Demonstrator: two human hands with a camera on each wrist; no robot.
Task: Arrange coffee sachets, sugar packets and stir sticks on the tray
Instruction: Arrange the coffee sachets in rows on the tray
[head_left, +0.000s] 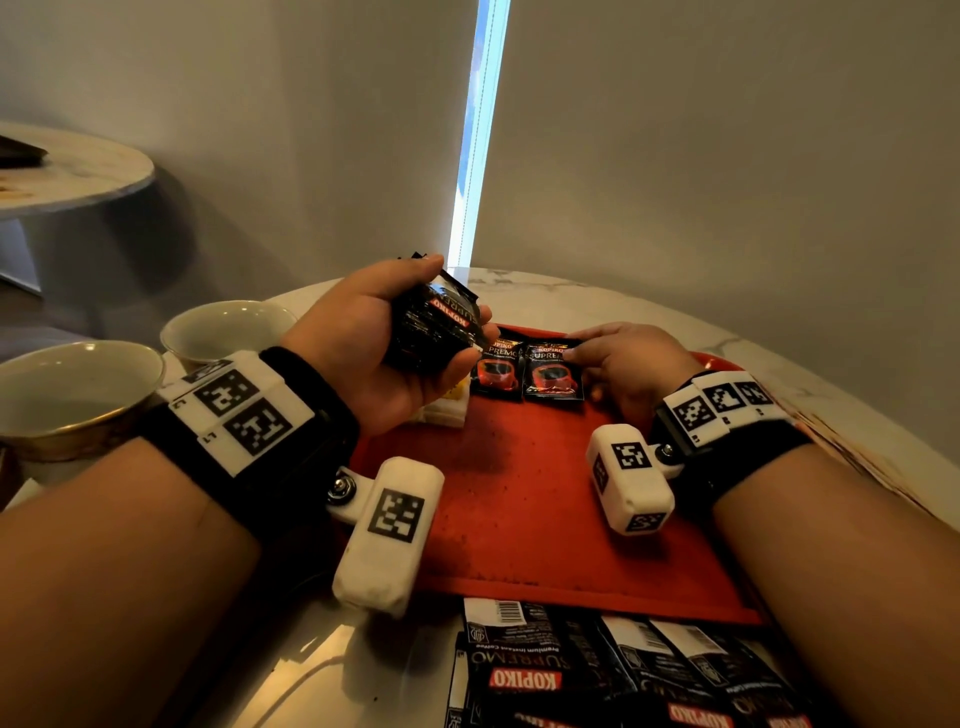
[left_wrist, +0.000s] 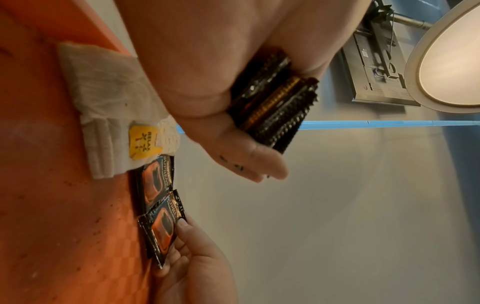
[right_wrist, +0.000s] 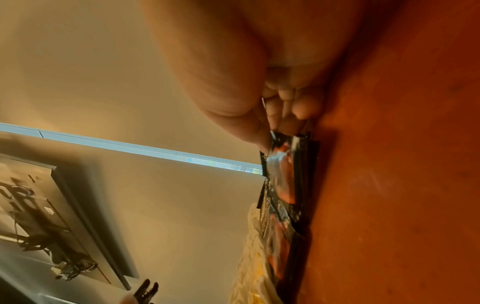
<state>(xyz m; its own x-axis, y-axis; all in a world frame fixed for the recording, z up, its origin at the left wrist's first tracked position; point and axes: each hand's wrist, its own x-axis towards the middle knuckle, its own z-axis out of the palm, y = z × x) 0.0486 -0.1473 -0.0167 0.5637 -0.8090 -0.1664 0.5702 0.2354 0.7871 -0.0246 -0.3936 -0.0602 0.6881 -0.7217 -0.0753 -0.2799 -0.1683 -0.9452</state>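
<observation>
While our left hand (head_left: 387, 340) grips a stack of KOPIKO sachets (head_left: 439, 325), our right hand (head_left: 631, 364) pinches a KOPIKO SUPREMO sachet (head_left: 553, 375) on the red tray (head_left: 519, 499), beside another sachet (head_left: 497, 371).

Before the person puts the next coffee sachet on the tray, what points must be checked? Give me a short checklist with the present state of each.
1. Left hand holds the spare stack of black coffee sachets firmly: ok.
2. Right hand fingers have let go of the second black-and-red sachet: not ok, they pinch its edge.
3. The two laid sachets, including the first black-and-red sachet, sit side by side: ok.
4. Bare space on the red plastic tray for more: ok.
5. White paper packets stay apart from the row: cannot tell.
6. Stir sticks within reach: cannot tell, none visible.
</observation>
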